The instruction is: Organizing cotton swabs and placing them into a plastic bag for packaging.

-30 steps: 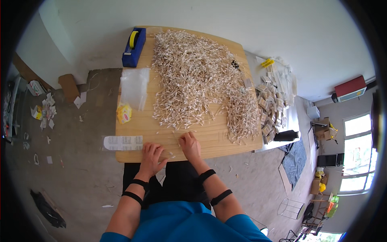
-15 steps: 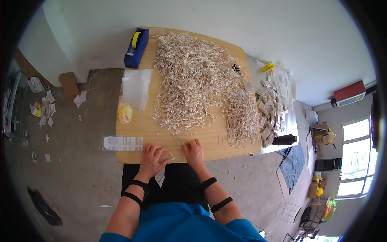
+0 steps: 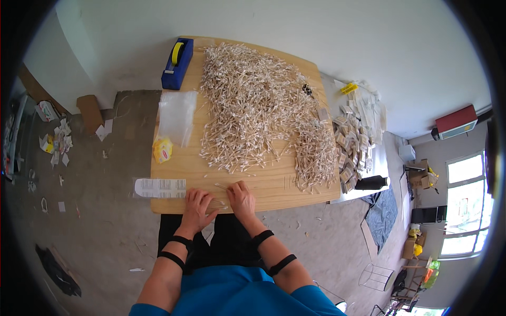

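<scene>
Near the table's front edge my left hand point(image 3: 199, 208) is curled over a small bunch of cotton swabs point(image 3: 218, 204), whose ends stick out between its fingers and thumb. Just to the right, my right hand point(image 3: 242, 201) is closed, fingertips pinched on one or two loose swabs point(image 3: 221, 186) that point left. The two hands are close together but apart. Beyond them a large heap of cotton swabs point(image 3: 245, 100) covers much of the wooden table point(image 3: 263, 197). A smaller swab pile point(image 3: 313, 163) lies at its right.
Left on the table are a blue tape dispenser point(image 3: 177, 63), clear plastic bags point(image 3: 177, 117), a yellow packet point(image 3: 163, 150) and a printed label strip point(image 3: 161, 188) overhanging the edge. At right, a side table bears many small packs point(image 3: 356, 145) and a black bottle point(image 3: 372, 183).
My right hand has moved left toward my left hand, and the swabs at its fingertips have come along with it. My left hand has stayed nearly still over its bunch.
</scene>
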The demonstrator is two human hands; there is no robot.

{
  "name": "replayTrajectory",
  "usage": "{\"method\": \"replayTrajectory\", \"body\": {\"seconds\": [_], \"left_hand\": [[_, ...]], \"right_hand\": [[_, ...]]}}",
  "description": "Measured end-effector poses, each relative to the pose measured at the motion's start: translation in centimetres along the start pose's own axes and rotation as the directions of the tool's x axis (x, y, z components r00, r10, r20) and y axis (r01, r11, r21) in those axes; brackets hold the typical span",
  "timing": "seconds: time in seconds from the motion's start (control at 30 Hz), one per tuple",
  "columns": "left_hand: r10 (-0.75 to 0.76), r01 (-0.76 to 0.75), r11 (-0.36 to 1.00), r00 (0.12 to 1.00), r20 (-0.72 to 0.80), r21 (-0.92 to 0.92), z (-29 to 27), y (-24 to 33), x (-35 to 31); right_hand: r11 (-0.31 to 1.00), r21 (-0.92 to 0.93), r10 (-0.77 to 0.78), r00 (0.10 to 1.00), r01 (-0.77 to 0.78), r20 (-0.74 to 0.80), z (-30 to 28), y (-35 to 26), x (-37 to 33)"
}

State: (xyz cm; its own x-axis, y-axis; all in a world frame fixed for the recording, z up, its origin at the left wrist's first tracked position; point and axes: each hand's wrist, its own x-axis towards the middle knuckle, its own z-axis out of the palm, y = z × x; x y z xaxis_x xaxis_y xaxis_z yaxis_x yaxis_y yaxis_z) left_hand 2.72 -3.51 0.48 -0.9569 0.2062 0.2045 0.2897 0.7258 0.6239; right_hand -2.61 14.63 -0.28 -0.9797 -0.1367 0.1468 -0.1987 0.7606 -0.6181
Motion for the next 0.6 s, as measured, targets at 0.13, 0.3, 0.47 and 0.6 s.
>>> {"method": "replayTrajectory", "body": {"seconds": [0.13,0.3,0.47,0.6], "left_hand": [[-0.002,0.001,1.0,0.999,-0.052,-0.029,-0.5,0.6,0.3],[0.052,-0.057,0.997,0.996,0.077,0.061,-0.7,0.1,0.2],[0.061,-0.067,0.996,0.991,0.116,0.051,-0.8,0.3,0.4],[0.063,-0.07,0.996,0.993,0.102,0.062,-0.7,0.0,0.2]], "right_hand": [[0.994,0.023,-0.109,0.993,0.108,0.05,0.2,0.0,-1.1],[0.989,0.084,0.136,0.972,-0.122,-0.191,-1.6,1.0,1.6],[1.0,0.015,0.022,0.999,-0.022,-0.045,-2.4,4.7,2.7],[0.995,0.095,0.017,0.999,-0.02,0.032,-1.5,2.6,1.6]]}}
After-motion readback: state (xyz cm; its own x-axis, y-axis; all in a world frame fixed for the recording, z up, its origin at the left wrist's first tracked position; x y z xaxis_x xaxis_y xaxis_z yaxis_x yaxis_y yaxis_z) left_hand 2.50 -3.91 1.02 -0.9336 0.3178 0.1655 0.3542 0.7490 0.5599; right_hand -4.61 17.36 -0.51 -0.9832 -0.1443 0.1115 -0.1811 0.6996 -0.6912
